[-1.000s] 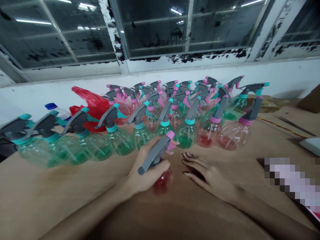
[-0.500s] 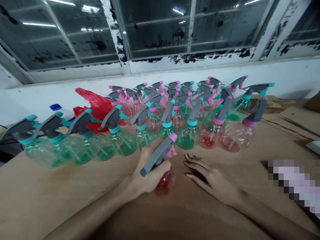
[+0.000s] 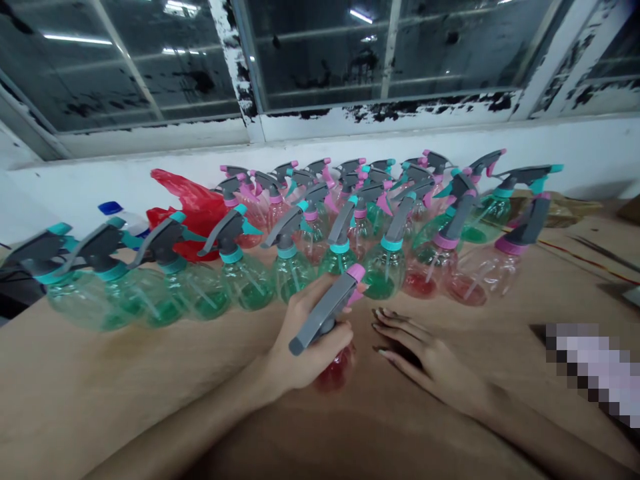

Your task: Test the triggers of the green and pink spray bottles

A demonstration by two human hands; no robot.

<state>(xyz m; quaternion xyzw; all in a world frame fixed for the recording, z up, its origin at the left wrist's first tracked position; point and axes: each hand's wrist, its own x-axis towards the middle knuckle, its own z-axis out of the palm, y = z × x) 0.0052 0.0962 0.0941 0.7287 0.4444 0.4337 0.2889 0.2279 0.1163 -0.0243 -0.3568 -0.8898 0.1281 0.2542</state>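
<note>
My left hand point(image 3: 310, 340) is closed round the neck of a spray bottle point(image 3: 336, 371). This bottle has a grey head with a pink nozzle and trigger, and a clear reddish body mostly hidden behind my fingers. To its right, my right hand point(image 3: 425, 353) rests on the table with fingers stretched out, apart from the bottle and holding nothing. Just beyond my hands stands a row of spray bottles. Nearest are a green one point(image 3: 384, 280) with a teal collar and a red one point(image 3: 425, 277) with a pink collar.
More grey-headed spray bottles point(image 3: 250, 280) in green and pink crowd the back of the wooden table point(image 3: 150, 393). Behind them lie a red plastic bag point(image 3: 187, 200) and a blue-capped bottle point(image 3: 117, 217). Dark tweezers point(image 3: 605, 250) lie at the right, above a blurred-out patch.
The view has shifted slightly. My left hand still grips the spray bottle by its neck, and my right hand keeps its flat pose on the table.
</note>
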